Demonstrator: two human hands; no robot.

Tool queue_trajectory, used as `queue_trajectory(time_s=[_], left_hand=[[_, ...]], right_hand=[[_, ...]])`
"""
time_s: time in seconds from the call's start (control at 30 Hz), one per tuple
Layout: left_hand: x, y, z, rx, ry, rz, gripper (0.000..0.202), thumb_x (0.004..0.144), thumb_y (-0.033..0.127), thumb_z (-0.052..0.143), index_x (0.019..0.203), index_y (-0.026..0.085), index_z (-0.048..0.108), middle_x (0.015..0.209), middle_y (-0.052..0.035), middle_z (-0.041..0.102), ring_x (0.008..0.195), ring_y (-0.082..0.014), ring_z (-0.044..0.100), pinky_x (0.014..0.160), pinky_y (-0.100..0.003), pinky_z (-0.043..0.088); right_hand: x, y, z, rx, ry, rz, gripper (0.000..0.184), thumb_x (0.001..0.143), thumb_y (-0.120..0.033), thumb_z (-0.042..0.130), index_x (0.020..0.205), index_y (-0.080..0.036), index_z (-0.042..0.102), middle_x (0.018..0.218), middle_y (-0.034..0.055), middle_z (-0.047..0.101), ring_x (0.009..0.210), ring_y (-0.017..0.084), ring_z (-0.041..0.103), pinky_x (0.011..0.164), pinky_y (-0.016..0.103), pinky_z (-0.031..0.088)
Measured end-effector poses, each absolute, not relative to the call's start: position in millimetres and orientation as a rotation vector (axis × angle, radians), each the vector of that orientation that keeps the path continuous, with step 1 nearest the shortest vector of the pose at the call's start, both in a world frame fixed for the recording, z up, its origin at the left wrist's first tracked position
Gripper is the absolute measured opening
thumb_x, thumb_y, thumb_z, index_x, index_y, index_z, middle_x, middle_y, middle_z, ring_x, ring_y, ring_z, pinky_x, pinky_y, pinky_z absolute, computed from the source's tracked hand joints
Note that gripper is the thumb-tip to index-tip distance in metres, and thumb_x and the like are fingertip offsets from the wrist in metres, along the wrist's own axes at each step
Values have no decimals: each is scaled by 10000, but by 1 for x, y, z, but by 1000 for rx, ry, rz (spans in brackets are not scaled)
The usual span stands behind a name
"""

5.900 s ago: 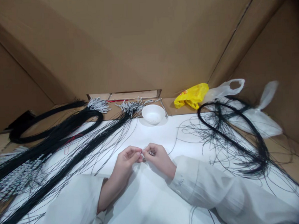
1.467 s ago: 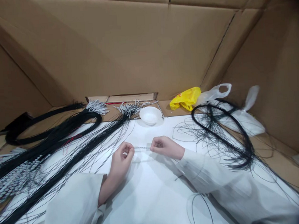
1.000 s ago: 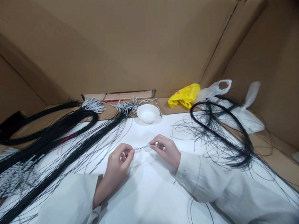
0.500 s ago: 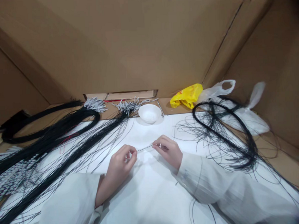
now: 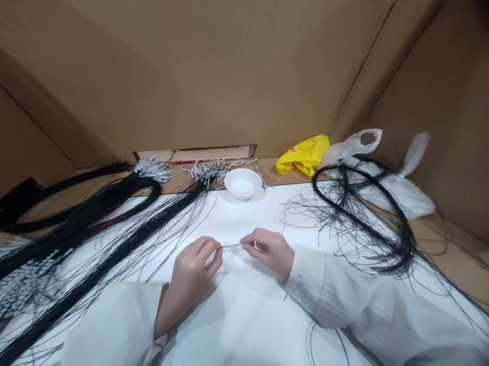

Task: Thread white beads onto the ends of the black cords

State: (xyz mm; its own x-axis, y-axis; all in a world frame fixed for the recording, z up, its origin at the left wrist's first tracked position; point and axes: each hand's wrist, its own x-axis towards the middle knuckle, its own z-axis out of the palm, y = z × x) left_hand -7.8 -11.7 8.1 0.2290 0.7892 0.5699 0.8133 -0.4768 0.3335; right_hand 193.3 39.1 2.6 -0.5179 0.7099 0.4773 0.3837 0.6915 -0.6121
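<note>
In the head view, a black-and-white strand [image 5: 232,245] is held above the white tabletop [image 5: 239,325]. One end is pinched between thumb and fingers of the left hand [image 5: 194,267]; the other is pinched likewise by the right hand [image 5: 270,250]. The bowl [image 5: 244,193] is positioned beyond the strand. Black cords [image 5: 146,230] are laid at left, a coil [image 5: 398,210] at right.

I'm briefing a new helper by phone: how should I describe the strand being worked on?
Find the white work surface below the cardboard wall. Near its middle, between the left hand and the right hand, runs a short black-and-white strand. Unlike the speckled tips bunched beside the white bowl, it is single and held by both hands.
</note>
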Motion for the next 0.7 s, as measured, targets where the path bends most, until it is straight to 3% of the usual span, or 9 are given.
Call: queue_trajectory(time_s=[0.47, 0.7], left_hand=[[-5, -13, 7, -2456, -1532, -1124, 74, 806, 112, 508, 777, 180, 499, 753, -6, 578, 711, -130, 535, 683, -262, 404], [-5, -15, 8, -2499, -1535, -1140, 75, 807, 113, 505, 767, 176, 508, 747, -7, 577, 714, -126, 535, 687, -258, 405]], right_hand=[[190, 37, 3, -710, -2124, 427, 80, 794, -138, 518, 810, -164, 592, 647, -5, 487, 541, 69, 432, 544, 177, 377], [189, 33, 4, -795, -2154, 492, 69, 769, -128, 502, 813, -159, 546, 642, -16, 515, 493, 59, 400, 517, 179, 367]])
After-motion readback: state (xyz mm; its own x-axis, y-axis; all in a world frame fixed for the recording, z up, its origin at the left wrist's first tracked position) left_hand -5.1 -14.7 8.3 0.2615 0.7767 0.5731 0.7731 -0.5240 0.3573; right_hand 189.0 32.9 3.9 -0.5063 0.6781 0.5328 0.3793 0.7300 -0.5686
